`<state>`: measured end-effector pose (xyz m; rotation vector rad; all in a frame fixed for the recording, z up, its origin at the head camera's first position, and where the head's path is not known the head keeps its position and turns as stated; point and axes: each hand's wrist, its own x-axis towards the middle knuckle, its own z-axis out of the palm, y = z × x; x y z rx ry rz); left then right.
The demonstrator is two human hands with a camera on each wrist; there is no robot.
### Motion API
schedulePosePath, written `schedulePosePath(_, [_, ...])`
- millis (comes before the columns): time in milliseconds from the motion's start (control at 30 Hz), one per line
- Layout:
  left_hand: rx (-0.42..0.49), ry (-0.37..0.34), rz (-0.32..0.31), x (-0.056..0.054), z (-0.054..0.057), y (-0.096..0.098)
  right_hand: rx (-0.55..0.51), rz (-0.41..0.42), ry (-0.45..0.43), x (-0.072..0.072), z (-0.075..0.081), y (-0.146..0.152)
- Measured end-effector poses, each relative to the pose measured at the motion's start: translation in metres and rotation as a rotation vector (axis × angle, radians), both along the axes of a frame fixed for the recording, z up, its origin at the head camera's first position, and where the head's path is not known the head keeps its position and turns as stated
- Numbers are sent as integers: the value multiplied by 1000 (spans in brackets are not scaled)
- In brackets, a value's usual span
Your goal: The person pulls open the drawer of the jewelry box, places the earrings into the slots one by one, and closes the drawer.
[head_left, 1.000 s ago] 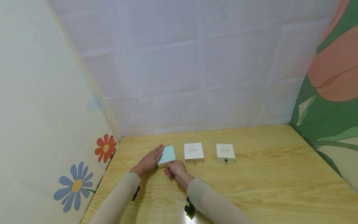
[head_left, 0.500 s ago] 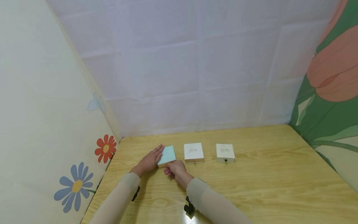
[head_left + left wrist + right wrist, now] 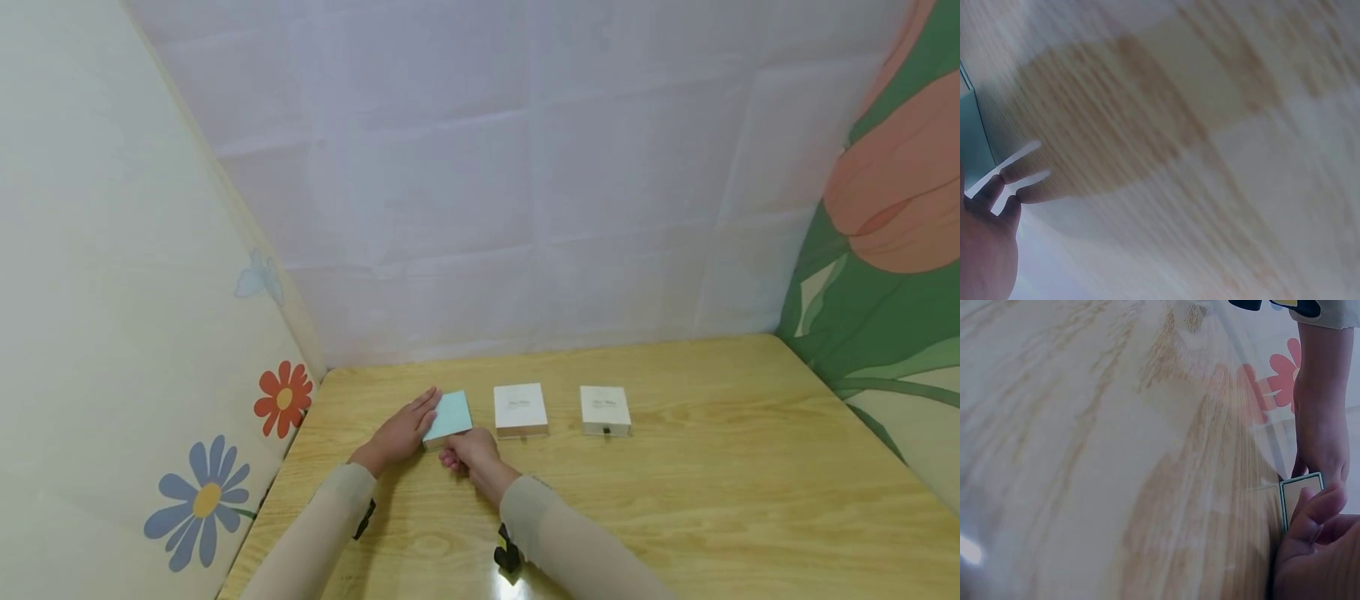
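A small teal box with a pale drawer front lies near the left of the wooden table. My left hand rests along its left side, fingers stretched out. In the left wrist view the teal side shows beside that hand. My right hand is at the front face, its fingers curled and pinching there. The right wrist view shows thumb and curled finger of the right hand against the cream drawer front, which sits in a teal frame. What lies between those fingertips is hidden.
Two white boxes with small lettering stand to the right in a row: one near the right hand, another with a dark front tab further right. The wooden table meets a white cloth backdrop behind.
Both hands stay in place on the teal box. Over the second, the pale strip at the box's front looks slightly narrower; nothing else has visibly moved.
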<state>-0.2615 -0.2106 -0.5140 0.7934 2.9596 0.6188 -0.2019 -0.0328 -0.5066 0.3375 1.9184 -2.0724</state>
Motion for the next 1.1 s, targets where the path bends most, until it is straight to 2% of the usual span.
schedulePosePath(300, [-31,-8,22,-4,-2,1,3,10,0,-1,1,2])
schedulePosePath(600, [19,-82,73,1,8,2,52,48,9,4,10,9])
schedulePosePath(733, [41,-75,74,2,14,6,123,120,49,7,21,19])
schedulePosePath(800, [58,-56,77,3,17,8,169,181,93,8,27,28])
schedulePosePath(900, [71,-22,106,3,22,11,282,293,216,7,35,46])
schedulePosePath(1000, [76,8,134,6,29,13,429,377,402,5,42,71])
schedulePosePath(1100, [28,44,163,10,37,14,570,398,564,6,51,98])
